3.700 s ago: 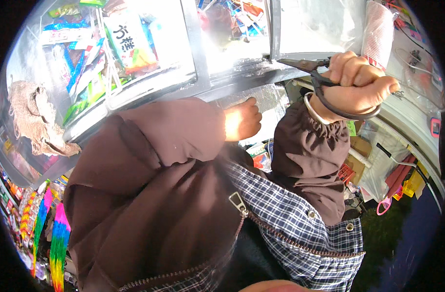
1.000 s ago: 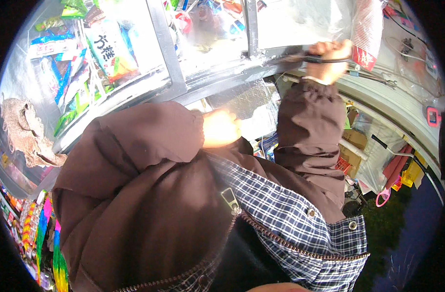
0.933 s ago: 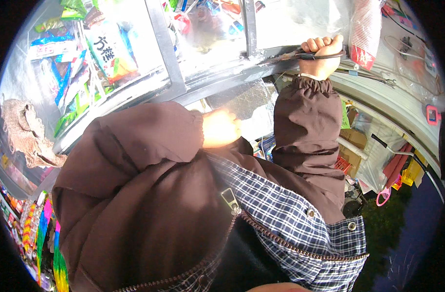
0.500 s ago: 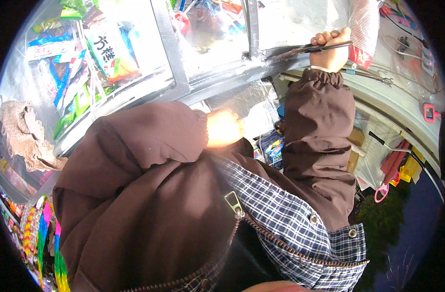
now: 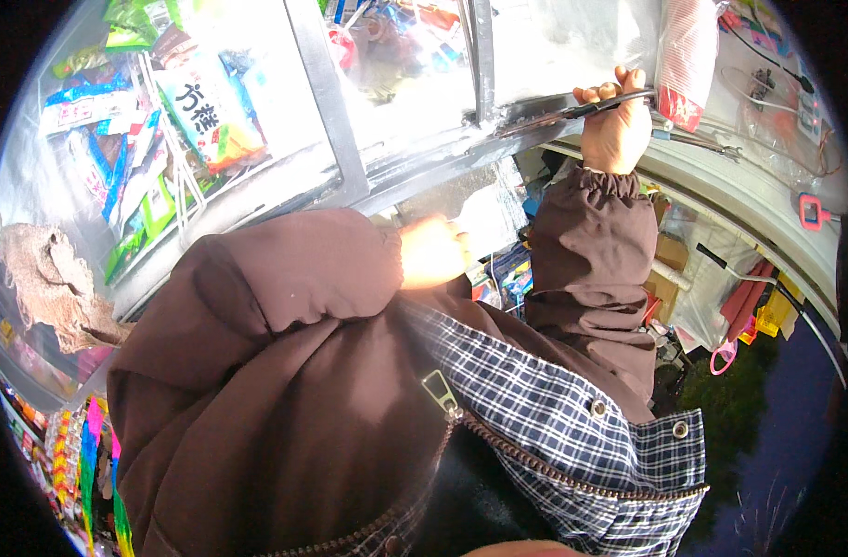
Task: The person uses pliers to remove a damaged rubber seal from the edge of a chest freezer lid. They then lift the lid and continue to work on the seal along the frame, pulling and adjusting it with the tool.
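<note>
My right hand (image 5: 617,125) is at the upper right, its fingers closed around a long, thin dark tool (image 5: 570,113). The tool's narrow end points left along the grey metal frame (image 5: 419,176) of the glazed case; its exact kind is unclear. My left hand (image 5: 433,252) is in front of my chest, curled and washed out by glare. Whatever its fingers may hold cannot be made out. Just beyond that hand lies a shiny silvery sheet or tray (image 5: 489,204), partly hidden by the frame.
Behind clear panes at the left are snack packets (image 5: 206,107). A brown cloth (image 5: 53,283) hangs at the far left. Stacked red-and-white cups (image 5: 688,65) stand beyond my right hand, near a power strip (image 5: 811,116) and a wrench-like metal tool (image 5: 702,141).
My right hand and the dark tool have shifted slightly toward me and left in the view. The left hand stays curled at nearly the same place.
</note>
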The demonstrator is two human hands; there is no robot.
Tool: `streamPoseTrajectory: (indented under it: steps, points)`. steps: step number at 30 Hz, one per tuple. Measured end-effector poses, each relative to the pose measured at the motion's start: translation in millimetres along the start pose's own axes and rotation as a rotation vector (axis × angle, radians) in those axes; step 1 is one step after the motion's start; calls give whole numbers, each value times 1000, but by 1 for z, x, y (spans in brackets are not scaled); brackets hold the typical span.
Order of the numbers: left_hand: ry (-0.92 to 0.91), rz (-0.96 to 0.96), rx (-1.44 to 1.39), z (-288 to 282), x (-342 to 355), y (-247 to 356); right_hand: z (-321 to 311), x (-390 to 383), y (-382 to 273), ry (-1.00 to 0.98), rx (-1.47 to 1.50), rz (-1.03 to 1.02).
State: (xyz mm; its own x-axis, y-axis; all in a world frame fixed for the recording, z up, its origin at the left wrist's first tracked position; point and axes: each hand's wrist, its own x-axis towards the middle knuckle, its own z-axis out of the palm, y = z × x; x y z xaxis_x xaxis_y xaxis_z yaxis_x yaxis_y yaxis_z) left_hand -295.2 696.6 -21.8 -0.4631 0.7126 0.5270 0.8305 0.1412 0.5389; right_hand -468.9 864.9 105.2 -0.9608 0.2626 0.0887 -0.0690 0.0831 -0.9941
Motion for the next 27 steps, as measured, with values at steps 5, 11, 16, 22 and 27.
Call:
streamPoseTrajectory:
  steps: [5,11,16,22,27]
  points:
    - [34,-51,-136,8,5,0,25,6,-32,202,-42,-42]
    - [54,-77,-194,15,14,4,38,1,-30,226,-115,-142]
    - [134,-103,-242,18,15,4,53,-9,-20,261,-95,85]
    - [229,-102,-264,22,16,4,74,-11,-50,329,-142,-73]
    - [315,-56,-275,19,23,9,50,-18,-6,254,-25,159]
